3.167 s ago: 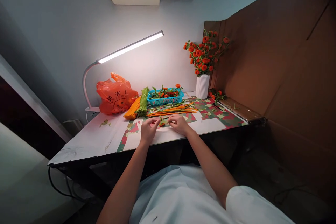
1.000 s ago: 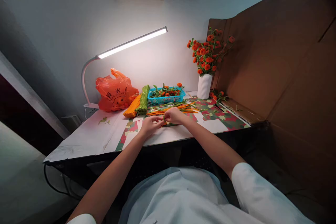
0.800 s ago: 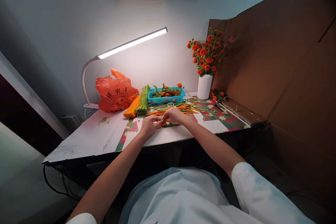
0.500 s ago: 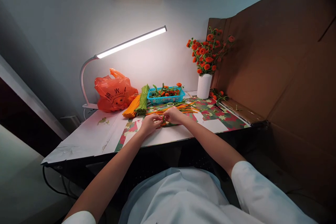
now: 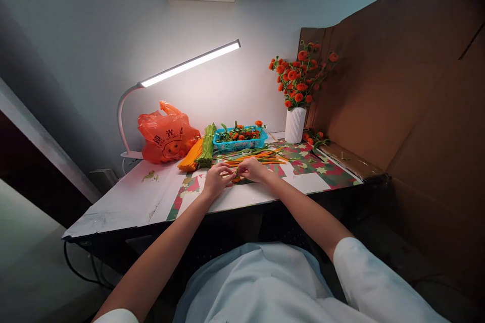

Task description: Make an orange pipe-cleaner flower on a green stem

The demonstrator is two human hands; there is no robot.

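My left hand (image 5: 216,180) and my right hand (image 5: 253,169) meet low over the front of the table. Their fingertips are pinched around a small green pipe-cleaner piece (image 5: 237,172), and a bit of orange shows just beneath it. Fingers cover much of this piece, so its shape is unclear. Just beyond my hands lie loose orange and green pipe cleaners (image 5: 273,156), with a small tape roll (image 5: 246,151) among them. To the left rest a bundle of green pipe cleaners (image 5: 206,146) and an orange bundle (image 5: 190,155).
A blue basket (image 5: 239,146) holding orange flowers stands behind the loose stems. A white vase (image 5: 295,125) of orange flowers is at the back right, beside a tall cardboard sheet (image 5: 401,75). An orange plastic bag (image 5: 166,136) sits under a lamp (image 5: 191,64).
Both hands stay at nearly the same spot, still pinching the green piece. The fingers have shifted only slightly, and the whole view has moved a little.
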